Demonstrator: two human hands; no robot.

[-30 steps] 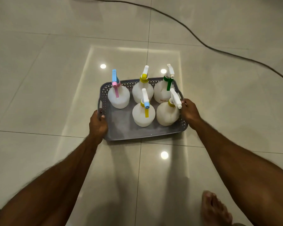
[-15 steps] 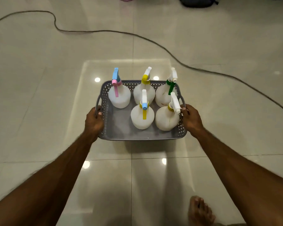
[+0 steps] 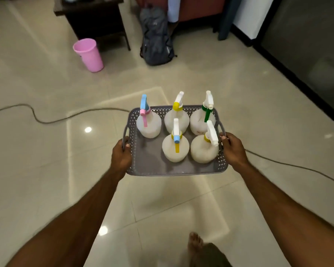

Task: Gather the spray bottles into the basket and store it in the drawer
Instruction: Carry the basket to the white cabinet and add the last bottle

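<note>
- Underfoot, the tiled floor [image 3: 46,170] is the largest surface in sight; a dark cable [image 3: 52,120] trails across it behind and to the right of the load, and a bare foot [image 3: 195,241] shows at the near edge.
- Ahead, at the far end of the room, stand a dark piece of furniture [image 3: 93,18], a grey backpack [image 3: 155,35] and a pink bucket [image 3: 89,54]. No drawer can be made out from here, so which way the store lies from the carrier cannot be confirmed.
- Centrally, the grey basket [image 3: 162,166] is held off the floor, roughly level, its long axis running left to right across the body. It sits squarely between the two hands, neither one nearer.
- Inside it stand five spray bottles [image 3: 175,149], all upright: three along the far wall, two in the near row at centre and right. The near-left corner holds nothing, so the weight likely sits towards the right.
- At the right end, the right hand [image 3: 233,151] has its fingers wrapped over the side handle.
- At the left end, the left hand [image 3: 121,155] grips the opposite handle likewise, thumb over the rim.
- Judgement: gathering looks complete; what remains is the carry and stowing, and a level hold should keep the tall bottles from toppling.
</note>
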